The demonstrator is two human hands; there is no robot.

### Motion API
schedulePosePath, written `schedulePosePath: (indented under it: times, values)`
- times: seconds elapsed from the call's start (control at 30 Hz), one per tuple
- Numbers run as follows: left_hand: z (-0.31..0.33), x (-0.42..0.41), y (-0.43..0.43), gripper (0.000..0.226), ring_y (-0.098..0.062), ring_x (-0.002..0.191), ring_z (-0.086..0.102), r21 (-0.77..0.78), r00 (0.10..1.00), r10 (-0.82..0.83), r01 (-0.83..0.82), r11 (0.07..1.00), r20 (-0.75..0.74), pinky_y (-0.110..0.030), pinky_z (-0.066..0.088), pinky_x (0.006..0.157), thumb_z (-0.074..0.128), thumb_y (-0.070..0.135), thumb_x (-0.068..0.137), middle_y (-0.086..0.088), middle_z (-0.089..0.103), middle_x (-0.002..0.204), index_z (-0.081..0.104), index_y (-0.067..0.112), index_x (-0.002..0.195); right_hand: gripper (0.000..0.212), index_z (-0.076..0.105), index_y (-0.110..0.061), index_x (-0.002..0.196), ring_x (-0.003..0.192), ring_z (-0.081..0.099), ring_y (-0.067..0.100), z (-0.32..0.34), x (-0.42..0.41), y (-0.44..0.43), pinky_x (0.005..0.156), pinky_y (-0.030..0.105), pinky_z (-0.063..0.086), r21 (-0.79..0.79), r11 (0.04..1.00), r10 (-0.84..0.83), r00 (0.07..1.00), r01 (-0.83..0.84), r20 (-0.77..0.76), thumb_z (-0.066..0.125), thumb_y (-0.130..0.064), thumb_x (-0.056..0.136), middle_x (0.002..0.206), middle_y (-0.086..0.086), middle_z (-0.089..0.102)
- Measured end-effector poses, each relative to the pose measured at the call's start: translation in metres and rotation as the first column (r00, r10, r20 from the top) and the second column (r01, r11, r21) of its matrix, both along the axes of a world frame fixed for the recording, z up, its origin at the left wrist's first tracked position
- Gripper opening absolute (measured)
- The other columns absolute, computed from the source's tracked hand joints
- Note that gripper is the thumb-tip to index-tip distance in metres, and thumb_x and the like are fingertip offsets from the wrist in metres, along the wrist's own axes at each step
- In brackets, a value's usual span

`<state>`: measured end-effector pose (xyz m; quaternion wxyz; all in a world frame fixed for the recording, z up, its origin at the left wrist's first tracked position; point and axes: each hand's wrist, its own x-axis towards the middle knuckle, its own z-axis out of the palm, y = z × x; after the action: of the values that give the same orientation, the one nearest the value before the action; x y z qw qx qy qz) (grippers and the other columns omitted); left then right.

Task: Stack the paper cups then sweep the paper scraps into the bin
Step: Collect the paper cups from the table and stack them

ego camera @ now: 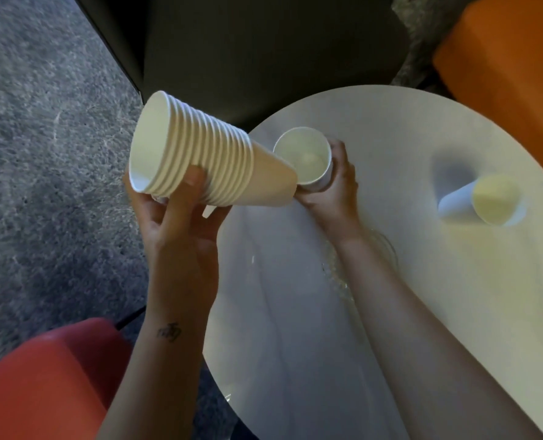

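Sideways, the cup stack [197, 154] lies, mouth up-left, base right.

My stack of cups [200, 150] hides the fingers of my left hand [181, 230] and the held cup's [302, 154] base. The far cup [482, 201] at the table's [390, 122] right is blurred; the table's near edge is cropped.

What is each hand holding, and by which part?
The left hand grips the stack of paper cups from below at its rims, thumb across them. The right hand grips a single paper cup round its side wall.
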<state>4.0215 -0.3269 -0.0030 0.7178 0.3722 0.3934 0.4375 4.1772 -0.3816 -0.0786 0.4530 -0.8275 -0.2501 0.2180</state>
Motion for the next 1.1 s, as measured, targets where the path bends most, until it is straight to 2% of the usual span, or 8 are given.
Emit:
schedulePosePath:
  times: [0.07, 0.27, 0.4, 0.53, 0.63, 0.83, 0.97, 1.1]
  values:
    - [0.003, 0.004, -0.001, 0.064, -0.029, 0.122, 0.054, 0.024, 1.0, -0.025, 0.025, 0.999, 0.009, -0.055, 0.049, 0.091, 0.067, 0.024, 0.077, -0.011, 0.047, 0.136, 0.037, 0.026, 0.133, 0.068, 0.05, -0.018, 0.122, 0.112, 0.051, 0.026, 0.007, -0.012, -0.014, 0.093, 0.049, 0.045, 0.002, 1.0, 0.025, 1.0, -0.025, -0.003, 0.082, -0.019, 0.062, 0.107, -0.017, 0.05]
    - [0.001, 0.016, -0.023, 0.072, -0.018, 0.12, 0.055, 0.107, 0.985, -0.125, 0.137, 0.985, -0.118, -0.046, 0.05, 0.094, 0.073, 0.025, 0.073, 0.007, 0.056, 0.124, 0.037, 0.026, 0.135, 0.069, 0.057, -0.011, 0.12, 0.108, 0.055, 0.024, 0.025, -0.041, -0.037, 0.094, 0.04, 0.044, 0.003, 1.0, 0.005, 0.997, -0.006, 0.078, 0.086, -0.019, 0.057, 0.113, 0.002, 0.063]
    - [-0.002, 0.018, -0.047, 0.076, -0.007, 0.112, 0.057, 0.137, 0.966, -0.19, 0.215, 0.967, -0.172, -0.027, 0.05, 0.086, 0.073, 0.024, 0.073, 0.003, 0.052, 0.124, 0.034, 0.019, 0.137, 0.067, 0.058, -0.008, 0.118, 0.108, 0.054, 0.025, 0.035, -0.046, -0.056, 0.092, 0.041, 0.044, 0.057, 0.998, -0.003, 0.998, -0.001, 0.067, 0.086, -0.019, 0.058, 0.113, 0.003, 0.063]
    - [-0.003, 0.024, -0.066, 0.066, -0.007, 0.116, 0.055, 0.083, 0.961, -0.232, 0.246, 0.966, -0.152, -0.038, 0.05, 0.093, 0.073, 0.024, 0.071, 0.013, 0.055, 0.122, 0.041, 0.037, 0.126, 0.065, 0.058, -0.01, 0.117, 0.107, 0.053, 0.025, 0.044, -0.04, -0.076, 0.09, 0.038, 0.044, 0.056, 0.998, -0.013, 0.997, 0.009, 0.073, 0.084, -0.02, 0.059, 0.112, 0.004, 0.062]
    - [0.001, 0.033, -0.084, 0.061, -0.014, 0.116, 0.056, 0.04, 0.954, -0.278, 0.284, 0.958, -0.116, -0.047, 0.05, 0.095, 0.068, 0.016, 0.076, 0.016, 0.06, 0.114, 0.04, 0.037, 0.126, 0.065, 0.058, -0.011, 0.116, 0.107, 0.053, 0.025, 0.05, -0.033, -0.093, 0.091, 0.042, 0.045, 0.062, 0.998, -0.025, 0.997, 0.02, 0.076, 0.085, -0.02, 0.058, 0.111, 0.004, 0.061]
    - [0.014, 0.055, -0.117, 0.056, -0.011, 0.11, 0.061, 0.023, 0.951, -0.302, 0.304, 0.952, -0.071, -0.041, 0.055, 0.086, 0.065, 0.015, 0.077, 0.02, 0.064, 0.106, 0.042, 0.038, 0.122, 0.071, 0.054, -0.016, 0.121, 0.112, 0.049, 0.021, 0.067, -0.002, -0.135, 0.097, 0.044, 0.041, -0.003, 0.998, 0.055, 0.998, -0.055, 0.033, 0.086, -0.024, 0.058, 0.118, -0.001, 0.057]
    - [0.018, 0.072, -0.135, 0.063, -0.018, 0.116, 0.057, -0.05, 0.966, -0.258, 0.256, 0.965, -0.03, -0.04, 0.054, 0.086, 0.067, 0.017, 0.074, 0.007, 0.057, 0.119, 0.04, 0.033, 0.129, 0.076, 0.049, -0.018, 0.126, 0.115, 0.048, 0.017, 0.072, 0.034, -0.171, 0.101, 0.038, 0.037, -0.009, 0.997, 0.083, 0.996, -0.083, 0.028, 0.085, -0.021, 0.06, 0.115, -0.008, 0.053]
    - [0.015, 0.092, -0.146, 0.067, -0.025, 0.121, 0.054, -0.104, 0.971, -0.239, 0.235, 0.966, -0.023, -0.044, 0.053, 0.089, 0.068, 0.017, 0.073, -0.002, 0.053, 0.126, 0.038, 0.03, 0.132, 0.071, 0.049, -0.011, 0.123, 0.112, 0.05, 0.019, 0.058, 0.067, -0.208, 0.095, 0.025, 0.037, 0.026, 0.995, -0.098, 0.994, 0.097, 0.051, 0.085, -0.015, 0.062, 0.114, 0.001, 0.056]
